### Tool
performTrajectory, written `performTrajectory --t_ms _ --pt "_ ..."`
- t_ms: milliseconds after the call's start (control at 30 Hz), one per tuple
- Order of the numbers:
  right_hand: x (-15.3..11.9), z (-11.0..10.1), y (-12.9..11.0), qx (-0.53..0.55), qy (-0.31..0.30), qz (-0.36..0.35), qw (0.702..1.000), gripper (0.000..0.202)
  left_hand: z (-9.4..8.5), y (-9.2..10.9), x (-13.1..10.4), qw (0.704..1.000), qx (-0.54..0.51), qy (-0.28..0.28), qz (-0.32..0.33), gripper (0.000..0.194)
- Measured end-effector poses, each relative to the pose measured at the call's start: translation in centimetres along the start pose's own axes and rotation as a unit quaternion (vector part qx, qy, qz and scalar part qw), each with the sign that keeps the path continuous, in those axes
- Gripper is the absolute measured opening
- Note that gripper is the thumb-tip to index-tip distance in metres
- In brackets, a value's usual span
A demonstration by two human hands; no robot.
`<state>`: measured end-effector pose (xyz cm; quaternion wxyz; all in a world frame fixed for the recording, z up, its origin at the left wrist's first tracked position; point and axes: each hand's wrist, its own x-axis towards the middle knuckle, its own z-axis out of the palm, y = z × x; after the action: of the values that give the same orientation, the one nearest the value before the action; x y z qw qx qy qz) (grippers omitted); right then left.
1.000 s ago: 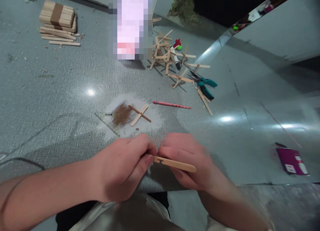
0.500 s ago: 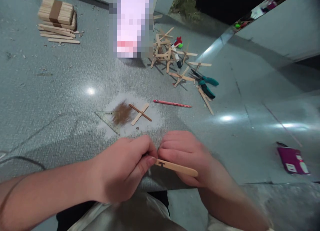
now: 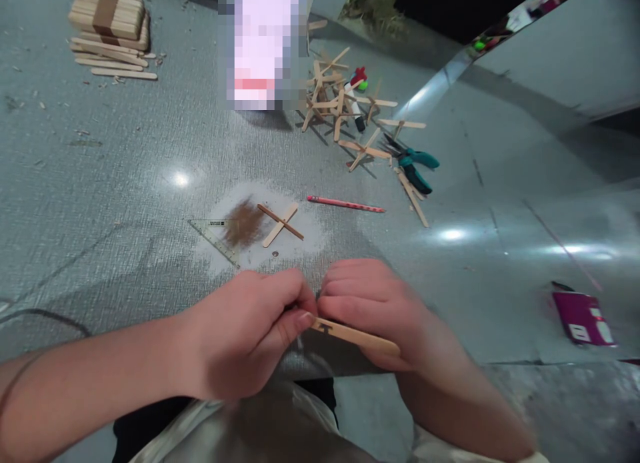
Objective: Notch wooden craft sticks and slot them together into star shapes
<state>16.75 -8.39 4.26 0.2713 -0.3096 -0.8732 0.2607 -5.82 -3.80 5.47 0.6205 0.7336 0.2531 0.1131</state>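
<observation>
My left hand (image 3: 260, 329) is closed, with thumb and finger pinched on one end of a flat wooden craft stick (image 3: 363, 337). The stick points right and slightly down, and a dark notch-like mark shows near the pinched end. Against it, my right hand (image 3: 375, 309) is curled with the fingers folded under; what those fingers hold, if anything, is hidden. Beyond the hands, two crossed sticks (image 3: 283, 223), one brown and one pale, lie on a patch of white and brown powder (image 3: 245, 226). A clear set square (image 3: 215, 239) rests at the patch's left edge.
A red pencil (image 3: 345, 204) lies right of the crossed sticks. Further back are several joined sticks (image 3: 365, 149), green-handled pliers (image 3: 415, 169) and a marker (image 3: 355, 109). Bundled sticks (image 3: 107, 13) sit at back left, a purple packet (image 3: 583, 316) at right. A blurred-out object stands at the back.
Both hands keep nearly the same pose. The stick's free end has shifted very slightly right. The table scene sits a little higher in view.
</observation>
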Motion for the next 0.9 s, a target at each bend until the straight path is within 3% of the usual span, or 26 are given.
performTrajectory --t_ms 200,467,800,900 --pt "0.0 0.3 -0.7 -0.079 0.012 0.003 0.997 0.037 0.4 -0.3 -0.1 1.0 -0.015 0.007 0.005 0.016" --pt "-0.5 1.0 -1.5 -0.207 0.094 -0.023 0.974 0.027 1.3 -0.9 -0.5 0.993 -0.113 0.019 0.015 0.019" --pt "-0.5 1.1 -1.5 -0.216 0.108 -0.016 0.97 0.024 1.9 -0.9 -0.6 0.98 -0.197 0.026 0.015 0.017" --pt "-0.9 1.0 -1.0 -0.186 0.066 -0.01 0.98 0.028 1.8 -0.8 -0.4 0.979 -0.203 0.013 0.006 0.018"
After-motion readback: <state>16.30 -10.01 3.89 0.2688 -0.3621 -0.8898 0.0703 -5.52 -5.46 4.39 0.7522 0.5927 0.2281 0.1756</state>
